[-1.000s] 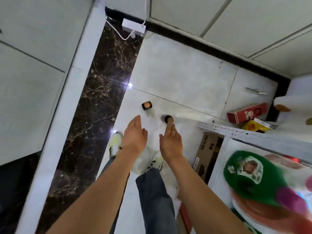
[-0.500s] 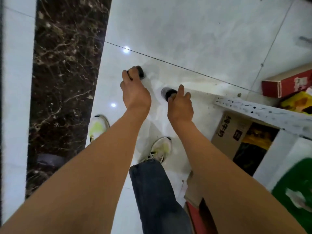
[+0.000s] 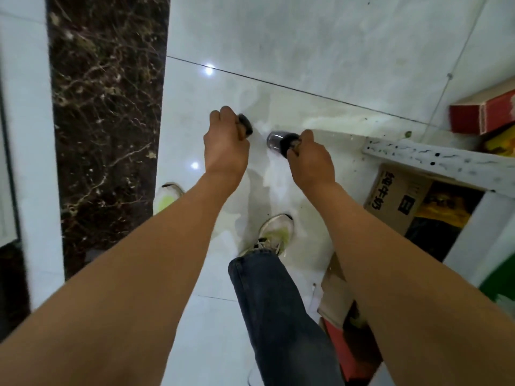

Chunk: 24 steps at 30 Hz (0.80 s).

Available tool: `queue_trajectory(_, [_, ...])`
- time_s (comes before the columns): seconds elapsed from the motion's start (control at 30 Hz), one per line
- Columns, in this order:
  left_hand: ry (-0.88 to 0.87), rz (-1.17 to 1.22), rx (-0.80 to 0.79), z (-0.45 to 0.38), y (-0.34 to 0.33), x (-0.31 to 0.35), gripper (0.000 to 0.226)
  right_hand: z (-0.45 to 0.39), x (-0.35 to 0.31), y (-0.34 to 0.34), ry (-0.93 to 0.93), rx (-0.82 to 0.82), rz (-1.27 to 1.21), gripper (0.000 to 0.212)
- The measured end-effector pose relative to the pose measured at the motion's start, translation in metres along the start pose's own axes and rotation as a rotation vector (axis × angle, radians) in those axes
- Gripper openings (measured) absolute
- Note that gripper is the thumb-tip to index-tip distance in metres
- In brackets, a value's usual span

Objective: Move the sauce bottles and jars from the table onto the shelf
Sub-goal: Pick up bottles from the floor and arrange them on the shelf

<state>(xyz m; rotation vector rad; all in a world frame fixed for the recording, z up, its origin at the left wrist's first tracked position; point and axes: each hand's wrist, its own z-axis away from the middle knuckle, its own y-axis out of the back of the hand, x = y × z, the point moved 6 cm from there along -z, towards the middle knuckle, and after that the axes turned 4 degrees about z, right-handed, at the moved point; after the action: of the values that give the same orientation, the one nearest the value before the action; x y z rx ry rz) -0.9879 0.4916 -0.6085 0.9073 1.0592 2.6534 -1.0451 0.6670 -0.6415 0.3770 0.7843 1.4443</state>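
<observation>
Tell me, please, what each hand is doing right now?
Left hand: closed on a dark-capped jar.
Right hand: closed on a dark-lidded glass jar.

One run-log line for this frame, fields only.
left hand: holds dark-capped jar | right hand: holds dark jar by its top | both over white tiled floor | shelf: not identifiable

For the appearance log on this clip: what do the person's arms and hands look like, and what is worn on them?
Both forearms are bare up to the frame edge, with no sleeves in view. The left hand and the right hand wear no gloves, and no watch, ring or bracelet shows on what is visible. Lower down there are dark blue jeans and white sneakers with yellow-green patches.
</observation>
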Motion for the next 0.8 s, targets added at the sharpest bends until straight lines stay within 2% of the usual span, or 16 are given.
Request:
queue_trajectory(0.13, [-0.006, 0.173, -0.062, 0.048, 0.023, 0.021, 0.019, 0.047, -0.005, 0.039, -0.062, 0.072, -0.146, 0.028])
queue_trajectory(0.23, [-0.023, 0.205, -0.111, 0.083, 0.052, 0.046, 0.017, 0.100, -0.012, 0.070, -0.111, 0.145, -0.272, 0.030])
queue_trajectory(0.4, [-0.137, 0.203, -0.106, 0.145, 0.136, 0.104, 0.021, 0.200, -0.027, 0.144, -0.205, 0.269, -0.421, 0.032])
queue_trajectory(0.57, [-0.228, 0.185, -0.079, 0.209, 0.243, 0.170, 0.030, 0.301, -0.069, 0.242, -0.194, 0.373, -0.587, 0.032])
queue_trajectory(0.8, [-0.425, 0.283, -0.018, 0.297, 0.362, 0.267, 0.037, 0.411, -0.142, 0.371, 0.030, 0.578, -0.589, 0.033])
